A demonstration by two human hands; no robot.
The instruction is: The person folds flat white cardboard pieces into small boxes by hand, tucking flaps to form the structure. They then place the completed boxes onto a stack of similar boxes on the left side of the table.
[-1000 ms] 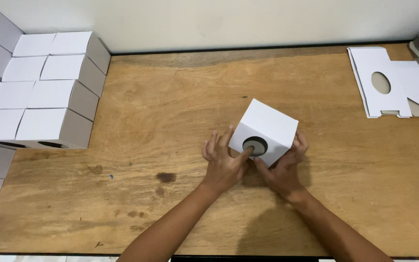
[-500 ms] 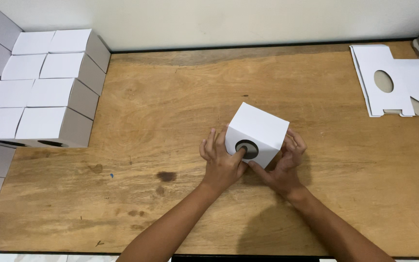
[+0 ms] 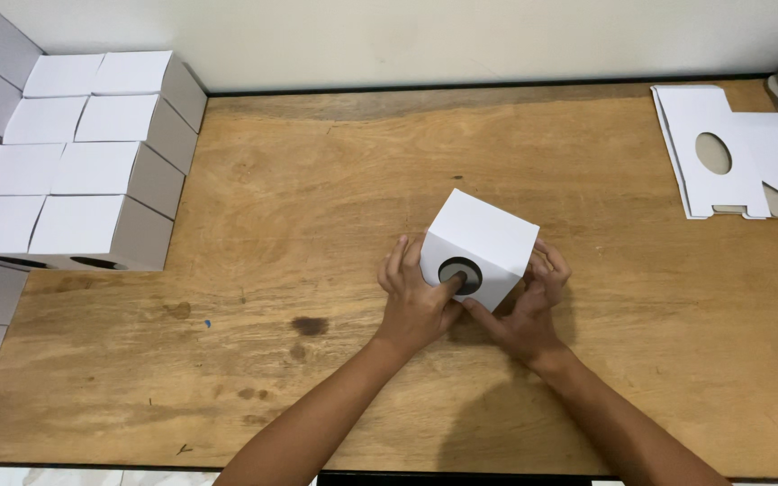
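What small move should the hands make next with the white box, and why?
Probably lift the box and carry it left to the stack. It looks fully folded: both hands, left and right, clasp its sides, the left thumb at the round hole, and matching finished boxes sit there.
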